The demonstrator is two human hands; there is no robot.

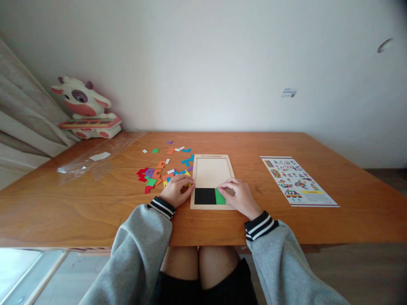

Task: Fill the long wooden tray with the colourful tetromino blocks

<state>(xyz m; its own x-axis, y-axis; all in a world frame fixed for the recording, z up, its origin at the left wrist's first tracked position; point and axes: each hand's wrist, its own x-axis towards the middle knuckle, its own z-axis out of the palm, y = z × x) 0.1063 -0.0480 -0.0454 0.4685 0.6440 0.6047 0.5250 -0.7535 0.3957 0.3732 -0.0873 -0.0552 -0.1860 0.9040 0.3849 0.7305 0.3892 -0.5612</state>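
Wood-grained worktop (270, 228) bears one rectangular pale-wood tray (208, 207) between left hand (176, 190), at its left side, and separate right hand (240, 196), at flat green piece (220, 199), grips indiscernible.

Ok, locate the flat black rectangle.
In the head view, the black rectangle lies at the near end of the pale wooden tray, left of the flat green piece.

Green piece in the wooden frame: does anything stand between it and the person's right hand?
Nothing visible does: the right hand's fingertips are right at the green piece in the wooden frame.
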